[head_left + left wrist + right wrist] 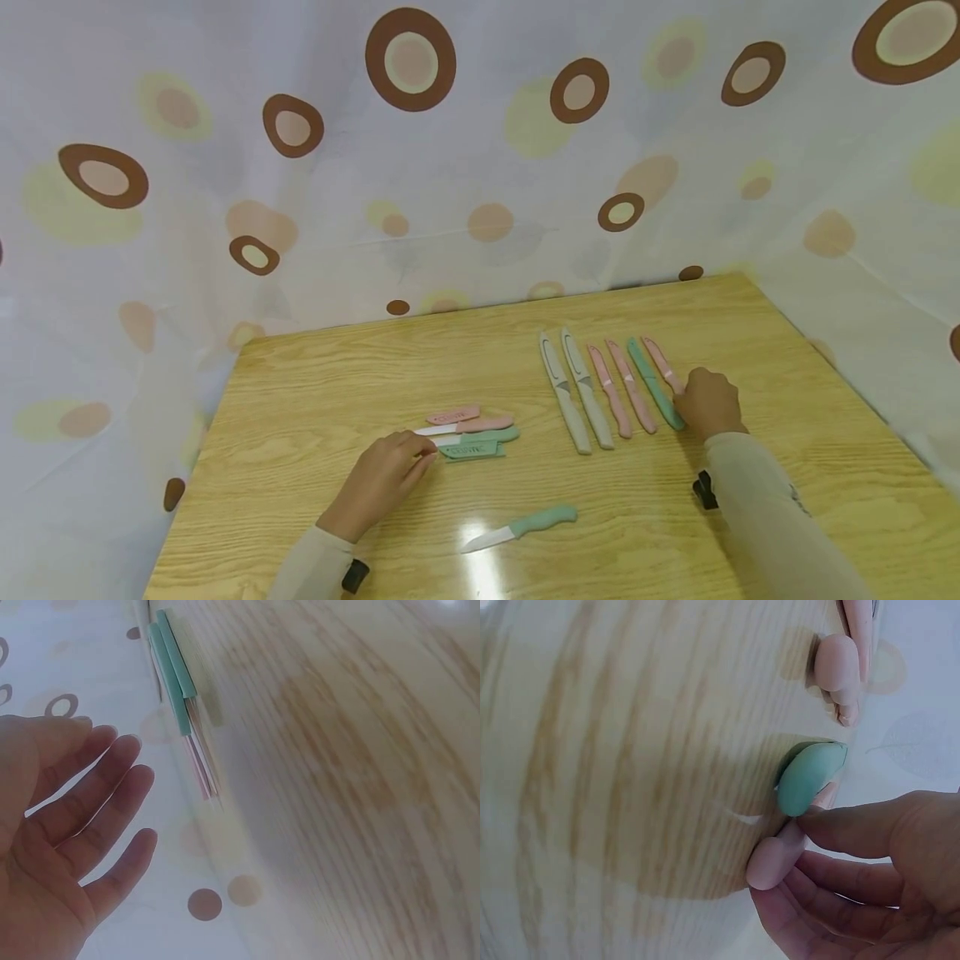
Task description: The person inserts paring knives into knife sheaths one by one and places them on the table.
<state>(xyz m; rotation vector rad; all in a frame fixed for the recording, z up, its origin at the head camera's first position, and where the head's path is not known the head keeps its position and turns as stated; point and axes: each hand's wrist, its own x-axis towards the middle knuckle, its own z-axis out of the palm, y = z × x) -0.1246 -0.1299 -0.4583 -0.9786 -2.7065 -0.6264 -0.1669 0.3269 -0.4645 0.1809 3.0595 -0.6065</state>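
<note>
My right hand (708, 406) pinches the handle of a pink knife (769, 862) between thumb and fingers. That knife's covered blade lies at the right end of a row, beside a green knife (656, 385). My left hand (45, 862) has loosely bent, spread fingers with nothing in them. It hovers by the bare white blades of a pink-handled knife (487, 424) and a green-handled knife (491, 436). A pink blade cover (454, 415) lies behind these two, and a green blade cover (472, 450) lies in front.
Left of the green knife in the row lie two pink knives (611, 392) and two longer pale grey knives (566, 396). A green-handled knife (543, 521) with a bare blade lies near the front. The wooden table (322, 392) meets a patterned curtain (450, 167) behind.
</note>
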